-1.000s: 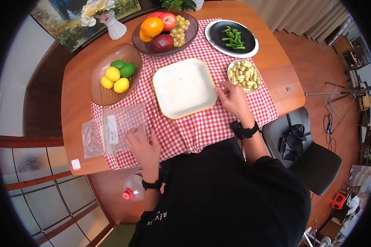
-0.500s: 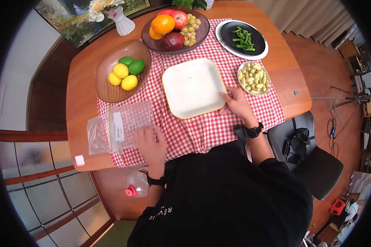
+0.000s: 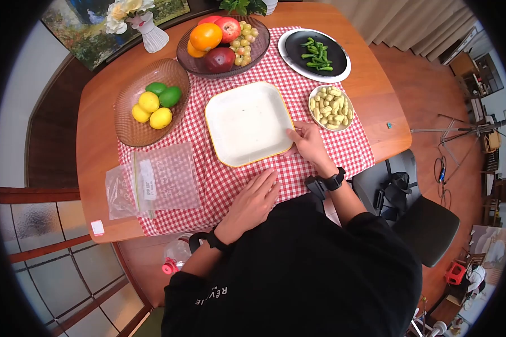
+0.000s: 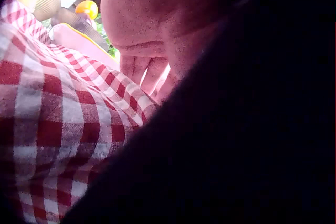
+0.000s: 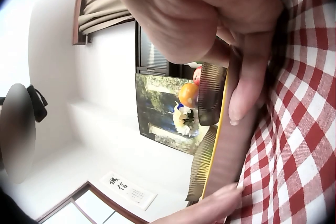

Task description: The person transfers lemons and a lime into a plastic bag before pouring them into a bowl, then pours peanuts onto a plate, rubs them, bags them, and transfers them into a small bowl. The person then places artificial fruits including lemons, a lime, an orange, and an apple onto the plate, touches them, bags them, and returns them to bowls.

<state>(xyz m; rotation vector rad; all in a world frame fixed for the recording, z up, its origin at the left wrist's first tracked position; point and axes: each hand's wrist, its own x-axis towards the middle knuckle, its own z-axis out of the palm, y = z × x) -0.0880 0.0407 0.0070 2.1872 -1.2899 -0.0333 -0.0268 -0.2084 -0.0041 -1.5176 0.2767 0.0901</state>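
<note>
A square white baking dish (image 3: 250, 123) with a yellow rim sits on the red-and-white checked cloth (image 3: 230, 185), nothing in it. At its right side my right hand (image 3: 311, 145) grips the edge, thumb over the rim. In the right wrist view, a finger (image 5: 249, 85) lies against the dish's outer wall. My left hand (image 3: 252, 203) is over the cloth in front of the dish, fingers extended and pointing toward its near edge. A clear zip bag (image 3: 171, 177) lies flat to the left, apart from both hands.
Ribbed bowls hold lemons and green citrus (image 3: 158, 104) at left and mixed fruit (image 3: 205, 36) at the back. A bowl of peanuts (image 3: 331, 106) stands right of the dish, below a plate of green peppers (image 3: 316, 53). A chair (image 3: 427, 230) stands at right.
My left hand has moved right, from beside the zip bag to in front of the dish. The right hand has stayed at the dish's right edge, its thumb now over the rim.
</note>
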